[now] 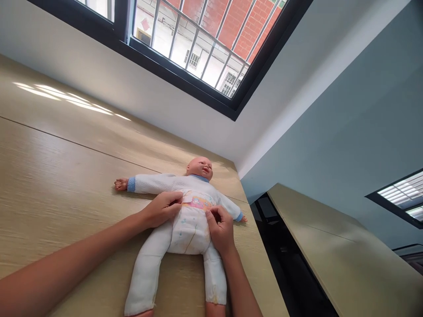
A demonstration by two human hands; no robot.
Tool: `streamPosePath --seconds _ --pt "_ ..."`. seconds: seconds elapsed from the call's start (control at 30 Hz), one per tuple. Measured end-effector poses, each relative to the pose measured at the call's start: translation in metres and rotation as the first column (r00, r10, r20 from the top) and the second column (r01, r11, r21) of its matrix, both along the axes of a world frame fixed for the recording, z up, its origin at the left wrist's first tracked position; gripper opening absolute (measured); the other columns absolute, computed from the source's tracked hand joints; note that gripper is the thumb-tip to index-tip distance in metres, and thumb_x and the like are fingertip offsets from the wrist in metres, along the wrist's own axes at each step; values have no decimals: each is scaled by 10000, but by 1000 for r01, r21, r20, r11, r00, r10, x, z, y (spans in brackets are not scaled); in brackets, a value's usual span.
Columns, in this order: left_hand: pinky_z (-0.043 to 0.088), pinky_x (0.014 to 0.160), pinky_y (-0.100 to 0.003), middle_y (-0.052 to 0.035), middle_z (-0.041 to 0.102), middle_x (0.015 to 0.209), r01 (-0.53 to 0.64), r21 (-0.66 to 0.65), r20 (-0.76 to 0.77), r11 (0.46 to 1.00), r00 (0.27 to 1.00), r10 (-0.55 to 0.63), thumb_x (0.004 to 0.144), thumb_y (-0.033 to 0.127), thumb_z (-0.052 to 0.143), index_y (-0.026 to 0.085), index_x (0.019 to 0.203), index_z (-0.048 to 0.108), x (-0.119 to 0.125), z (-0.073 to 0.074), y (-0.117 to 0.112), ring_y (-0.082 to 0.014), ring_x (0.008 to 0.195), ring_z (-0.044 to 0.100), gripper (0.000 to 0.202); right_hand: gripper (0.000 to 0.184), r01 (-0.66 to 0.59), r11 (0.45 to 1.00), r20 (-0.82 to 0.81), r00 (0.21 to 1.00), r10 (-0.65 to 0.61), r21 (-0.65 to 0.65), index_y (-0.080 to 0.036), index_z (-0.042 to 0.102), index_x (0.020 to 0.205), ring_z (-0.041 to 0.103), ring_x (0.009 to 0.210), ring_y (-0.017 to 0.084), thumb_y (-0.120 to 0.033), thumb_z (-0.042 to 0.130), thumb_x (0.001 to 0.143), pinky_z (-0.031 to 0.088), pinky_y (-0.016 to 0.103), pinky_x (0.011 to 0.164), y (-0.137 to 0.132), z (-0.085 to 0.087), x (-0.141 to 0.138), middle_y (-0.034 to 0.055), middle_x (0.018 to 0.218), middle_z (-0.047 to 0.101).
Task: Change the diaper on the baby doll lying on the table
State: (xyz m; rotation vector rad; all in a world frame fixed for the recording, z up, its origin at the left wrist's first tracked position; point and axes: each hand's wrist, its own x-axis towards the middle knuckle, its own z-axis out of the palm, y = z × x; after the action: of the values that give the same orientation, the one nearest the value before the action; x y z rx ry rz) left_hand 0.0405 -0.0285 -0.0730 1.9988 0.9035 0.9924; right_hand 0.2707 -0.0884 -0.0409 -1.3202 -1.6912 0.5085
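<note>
A baby doll [194,185] in a white suit with blue cuffs lies on its back on a light wooden table [59,176], arms spread and legs toward me. A white diaper [188,229] with a coloured waistband is wrapped round its hips. My left hand [161,208] rests on the doll's left hip, fingers curled and pinching the diaper's tab at the waistband. My right hand [220,229] is closed on the diaper's other side, fingers pressed together at the waistband edge.
The table runs along a white wall under a barred window [198,48]. Its right edge [264,246] drops to a dark gap, beyond which stands a second wooden table [330,246]. A grey-blue wall lies to the right.
</note>
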Motion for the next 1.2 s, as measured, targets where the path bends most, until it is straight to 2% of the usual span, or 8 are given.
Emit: streamPosePath --seconds 0.17,0.4,0.53,0.63,0.7,0.83,0.97,1.2 --pt "237 570 -272 47 386 610 -142 -30 -70 989 988 140 933 509 480 197 662 372 8 2 -1 -129 606 352 427 322 89 996 -185 979 -84 17 -179 562 691 414 589 126 -411 588 913 345 257 556 3 -12 7 -30 618 478" --pt "216 569 -271 45 416 593 -216 31 -216 976 952 217 900 538 515 193 639 379 12 13 -7 -126 591 358 453 345 170 985 -302 939 -168 -19 -185 511 641 351 519 101 -431 613 860 289 244 504 14 -20 35 -58 544 401" --pt "259 591 -258 38 446 665 71 -78 -280 994 956 -90 878 471 550 186 692 440 -10 34 0 -130 644 375 358 203 -166 953 -343 937 73 -253 -164 604 752 437 561 104 -345 695 764 323 228 527 6 3 52 -37 620 515" --pt "331 628 -233 24 514 811 290 -266 -261 919 897 -358 800 364 641 185 864 535 -29 47 4 -147 743 442 217 243 -460 781 -406 866 290 -422 -158 642 854 481 682 104 -254 776 674 361 212 613 -3 18 62 -19 761 568" --pt "353 649 -227 14 536 868 311 -295 -269 903 880 -391 756 299 658 191 920 545 -33 50 3 -158 788 470 226 297 -516 716 -416 845 335 -470 -157 634 862 470 702 101 -215 801 624 360 206 633 -7 22 63 -27 766 549" --pt "292 598 -246 18 515 758 187 -81 -362 979 910 -203 738 195 561 189 770 473 -19 45 -4 -145 693 428 94 218 -337 835 -248 936 249 -434 -169 576 815 432 617 92 -145 696 634 318 205 560 -8 21 49 -48 695 515" --pt "292 622 -282 -11 568 773 148 155 -431 977 900 -68 805 141 451 183 760 499 -2 42 -13 -159 681 450 78 128 -119 981 77 988 131 -150 -183 559 822 445 597 101 -116 584 716 300 223 551 -11 24 23 -35 698 554" --pt "364 760 -319 -72 664 963 196 334 -574 922 818 34 821 65 371 199 962 600 11 37 -28 -241 911 589 301 135 68 994 328 940 -93 88 -189 462 674 383 560 108 -144 536 778 197 283 554 -17 27 -3 -28 600 500"
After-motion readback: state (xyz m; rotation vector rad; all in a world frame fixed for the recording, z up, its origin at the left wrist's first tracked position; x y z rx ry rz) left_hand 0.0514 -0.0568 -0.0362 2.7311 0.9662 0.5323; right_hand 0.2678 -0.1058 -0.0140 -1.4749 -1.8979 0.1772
